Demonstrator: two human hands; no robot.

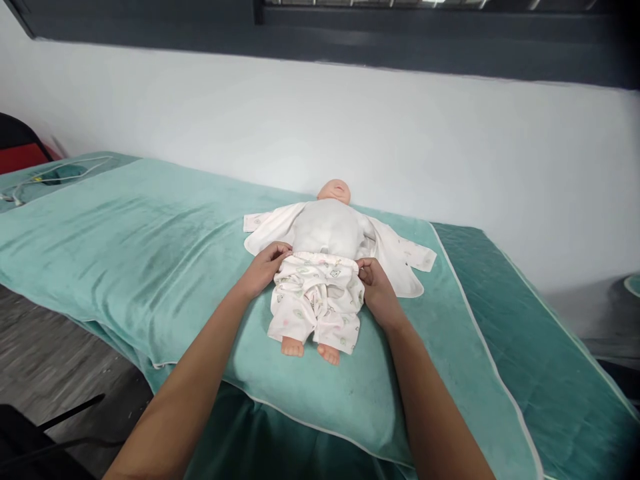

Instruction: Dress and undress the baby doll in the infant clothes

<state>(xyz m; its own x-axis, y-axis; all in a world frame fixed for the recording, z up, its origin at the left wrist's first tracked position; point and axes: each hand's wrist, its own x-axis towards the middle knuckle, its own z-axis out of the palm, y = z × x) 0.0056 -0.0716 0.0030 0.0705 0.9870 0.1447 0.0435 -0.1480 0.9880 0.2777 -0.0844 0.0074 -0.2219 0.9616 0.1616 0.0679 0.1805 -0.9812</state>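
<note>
On its back lies a baby doll point(334, 191), head toward the wall and bare feet toward me. White patterned baby pants point(320, 293) cover its legs up to the waist. A white shirt point(395, 257) is spread open under it, with both sleeves stretched outward. The doll's white torso point(327, 227) shows between the shirt's sides. My left hand point(267, 263) pinches the waistband at its left end. At the right end of the waistband, my right hand point(375, 283) also has its fingers closed on the fabric.
A light green blanket point(150, 247) covers the bed, over a darker green sheet point(520, 320) at the right. White cords point(65, 170) lie at the far left. A white wall point(300, 120) stands behind the bed. Something black and red point(23, 143) is at the left edge.
</note>
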